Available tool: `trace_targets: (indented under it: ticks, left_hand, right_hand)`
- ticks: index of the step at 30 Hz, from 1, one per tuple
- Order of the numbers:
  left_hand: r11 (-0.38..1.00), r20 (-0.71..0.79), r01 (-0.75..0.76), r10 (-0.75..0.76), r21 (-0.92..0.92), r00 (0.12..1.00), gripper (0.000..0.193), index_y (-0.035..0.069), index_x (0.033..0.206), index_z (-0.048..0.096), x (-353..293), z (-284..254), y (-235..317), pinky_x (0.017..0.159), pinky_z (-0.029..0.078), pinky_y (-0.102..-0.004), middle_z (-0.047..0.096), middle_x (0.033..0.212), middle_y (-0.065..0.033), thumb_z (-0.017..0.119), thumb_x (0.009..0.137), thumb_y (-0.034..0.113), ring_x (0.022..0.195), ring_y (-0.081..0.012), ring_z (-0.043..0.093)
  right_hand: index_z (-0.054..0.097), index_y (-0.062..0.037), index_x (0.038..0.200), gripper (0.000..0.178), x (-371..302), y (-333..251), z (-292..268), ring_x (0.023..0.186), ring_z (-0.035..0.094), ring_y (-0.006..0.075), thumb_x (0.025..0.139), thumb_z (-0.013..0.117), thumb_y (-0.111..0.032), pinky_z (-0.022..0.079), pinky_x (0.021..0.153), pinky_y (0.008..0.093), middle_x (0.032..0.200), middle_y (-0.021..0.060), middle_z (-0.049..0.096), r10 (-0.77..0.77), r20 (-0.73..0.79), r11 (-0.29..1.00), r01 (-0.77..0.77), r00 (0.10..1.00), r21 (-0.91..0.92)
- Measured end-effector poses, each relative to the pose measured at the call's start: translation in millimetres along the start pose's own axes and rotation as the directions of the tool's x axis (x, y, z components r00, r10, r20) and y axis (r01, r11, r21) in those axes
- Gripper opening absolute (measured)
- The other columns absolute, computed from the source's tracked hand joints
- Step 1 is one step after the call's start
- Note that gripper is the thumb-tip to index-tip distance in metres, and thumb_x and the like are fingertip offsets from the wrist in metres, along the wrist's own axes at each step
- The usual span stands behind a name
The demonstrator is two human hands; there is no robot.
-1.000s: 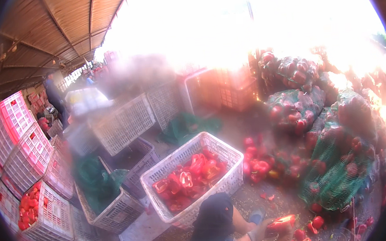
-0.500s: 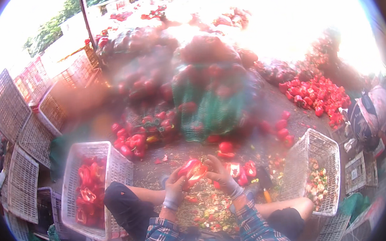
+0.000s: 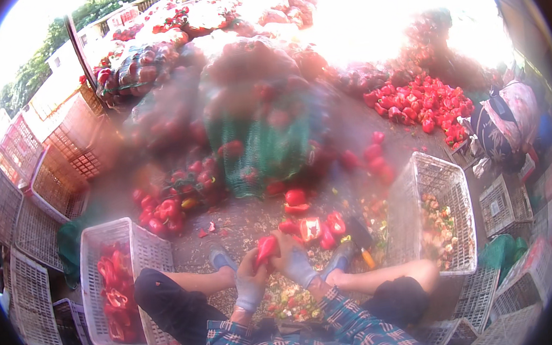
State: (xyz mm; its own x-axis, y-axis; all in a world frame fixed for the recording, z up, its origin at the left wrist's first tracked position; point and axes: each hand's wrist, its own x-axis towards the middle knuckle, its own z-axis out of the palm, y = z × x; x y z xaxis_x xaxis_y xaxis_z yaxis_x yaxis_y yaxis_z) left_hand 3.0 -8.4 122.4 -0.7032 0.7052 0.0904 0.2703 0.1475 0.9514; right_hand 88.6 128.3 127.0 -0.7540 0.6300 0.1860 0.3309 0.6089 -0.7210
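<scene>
Between my knees, my left hand (image 3: 251,279), in a pale glove, grips a red bell pepper (image 3: 266,248). My right hand (image 3: 294,259), also gloved, presses against the pepper's right side with curled fingers; its fingertips are partly hidden. Just beyond my right hand lie cut bell pepper pieces (image 3: 311,229) with pale insides. A knife with an orange handle (image 3: 368,258) rests on the ground near my right foot. Pepper cores and scraps (image 3: 293,302) are strewn under my hands.
On my left stands a white crate (image 3: 136,245) holding red pepper pieces; another white crate (image 3: 466,222) on my right contains cores. Ahead rise green mesh sacks (image 3: 268,150) of peppers. A pepper heap (image 3: 420,104) and a person (image 3: 505,122) are at right. Stacked crates (image 3: 36,292) line the left.
My hands have come closer together and the pepper has turned, its cut opening no longer showing. The whole view has shifted, moving the background sacks leftward in the picture.
</scene>
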Motion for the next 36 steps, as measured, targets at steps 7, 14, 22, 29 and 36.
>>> trace_targets:
  ticks: [7, 14, 22, 29, 36]
  left_hand:
    - [0.993, 0.296, 0.096, -0.073, -0.065, 0.952, 0.075, 0.0, 0.145, 0.043, 30, -13, -9, 0.106, 0.044, -0.0373, 0.056, 0.136, -0.0194, 0.078, 0.085, 0.027, 0.127, -0.028, 0.054]
    - [0.976, 0.233, 0.157, -0.119, -0.153, 0.965, 0.055, 0.0, 0.132, 0.053, 21, 0, -25, 0.094, 0.051, -0.0324, 0.061, 0.122, -0.0121, 0.076, 0.085, 0.018, 0.112, -0.0197, 0.06]
    - [0.765, 0.255, 0.411, -0.325, -0.496, 0.911, 0.038, -0.001, 0.124, 0.057, 11, 3, -13, 0.087, 0.055, -0.0286, 0.064, 0.112, -0.0095, 0.07, 0.09, 0.008, 0.102, -0.0158, 0.063]
    - [0.721, 0.182, 0.322, -0.267, -0.614, 0.946, 0.033, -0.001, 0.125, 0.058, 1, 26, -25, 0.09, 0.055, -0.0301, 0.065, 0.113, -0.0091, 0.067, 0.093, 0.004, 0.099, -0.0179, 0.065]
    - [0.82, 0.216, 0.381, -0.316, -0.427, 0.924, 0.038, 0.001, 0.128, 0.059, 16, 15, -33, 0.089, 0.055, -0.0282, 0.067, 0.114, -0.0096, 0.063, 0.09, 0.0, 0.102, -0.0176, 0.065]
  right_hand:
    - [0.059, -0.0099, 0.12, 0.047, -11, 1, 4, 0.089, 0.066, 0.0347, 0.076, 0.073, -0.018, 0.05, 0.081, 0.0473, 0.095, 0.0118, 0.068, -0.28, -0.052, 0.959, 0.276, 0.959, -0.069]
    - [0.058, -0.009, 0.118, 0.044, -13, 10, 5, 0.096, 0.065, 0.0351, 0.078, 0.072, -0.022, 0.051, 0.083, 0.0462, 0.1, 0.0145, 0.067, -0.236, 0.012, 0.968, 0.236, 0.972, -0.082]
    - [0.064, -0.0091, 0.118, 0.04, -20, 13, 13, 0.092, 0.069, 0.0306, 0.08, 0.07, -0.019, 0.054, 0.081, 0.0417, 0.097, 0.0133, 0.07, -0.093, -0.006, 0.995, 0.093, 0.996, 0.041]
    - [0.063, -0.0077, 0.118, 0.039, -26, 22, 17, 0.099, 0.068, 0.0345, 0.084, 0.07, -0.025, 0.053, 0.085, 0.0409, 0.106, 0.0168, 0.07, 0.382, 0.089, 0.835, -0.385, 0.92, 0.393]
    - [0.057, -0.0085, 0.125, 0.048, -15, 29, 13, 0.095, 0.07, 0.0342, 0.084, 0.068, -0.032, 0.053, 0.085, 0.0422, 0.097, 0.0151, 0.072, 0.17, 0.145, 0.962, -0.196, 0.975, 0.189]
